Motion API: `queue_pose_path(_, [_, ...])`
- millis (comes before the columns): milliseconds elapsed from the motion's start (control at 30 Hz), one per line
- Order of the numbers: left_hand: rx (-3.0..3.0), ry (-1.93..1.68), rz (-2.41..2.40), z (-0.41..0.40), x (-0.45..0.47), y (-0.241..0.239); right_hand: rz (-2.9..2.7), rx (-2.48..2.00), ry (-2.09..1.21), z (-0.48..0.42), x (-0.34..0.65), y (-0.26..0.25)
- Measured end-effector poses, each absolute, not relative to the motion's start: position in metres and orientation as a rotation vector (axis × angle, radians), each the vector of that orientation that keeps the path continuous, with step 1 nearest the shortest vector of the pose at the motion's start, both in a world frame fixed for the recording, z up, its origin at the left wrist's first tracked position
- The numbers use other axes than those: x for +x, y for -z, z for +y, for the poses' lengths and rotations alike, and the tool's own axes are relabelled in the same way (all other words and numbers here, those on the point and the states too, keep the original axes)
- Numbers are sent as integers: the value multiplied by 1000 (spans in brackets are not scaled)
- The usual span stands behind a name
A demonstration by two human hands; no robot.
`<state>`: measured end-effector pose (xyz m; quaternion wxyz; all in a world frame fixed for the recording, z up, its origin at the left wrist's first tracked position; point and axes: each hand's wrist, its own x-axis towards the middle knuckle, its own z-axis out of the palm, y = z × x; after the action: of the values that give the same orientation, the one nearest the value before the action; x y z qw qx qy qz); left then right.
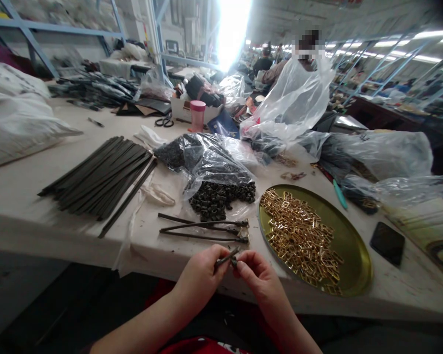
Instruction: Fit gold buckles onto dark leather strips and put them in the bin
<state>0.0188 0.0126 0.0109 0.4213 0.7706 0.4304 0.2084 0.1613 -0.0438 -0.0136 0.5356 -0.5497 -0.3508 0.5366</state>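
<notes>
My left hand (203, 273) is closed around a narrow dark strap (227, 256) just off the table's front edge. The fingers of my right hand (257, 273) pinch a small dark loop (234, 263) against the strap's end; whether the strap runs through it cannot be made out. Just beyond my hands lie three dark straps (203, 239) with gold buckles (246, 240) at their right ends. A heap of small dark loops (221, 199) spills from a clear plastic bag (216, 160). To the right, a round gold tray (360, 255) holds many gold buckles (302, 236).
A fanned pile of dark strips (99, 177) lies on the left, near a white sack (18, 123). Black scissors (164, 120) and a pink-lidded cup (197, 115) stand behind. A phone (387, 243) and a teal-handled tool (339, 194) lie right. A co-worker (280, 69) is beyond.
</notes>
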Motion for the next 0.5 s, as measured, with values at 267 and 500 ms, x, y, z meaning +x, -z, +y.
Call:
queue_pose_path(267, [2097,-387,959,13,15,-10,-801,-1324,-1340,-46,159,21])
queue_pose_path(500, [1872,-388,1034,11,16,-13,-757,-1305,-1374,-50,158,18])
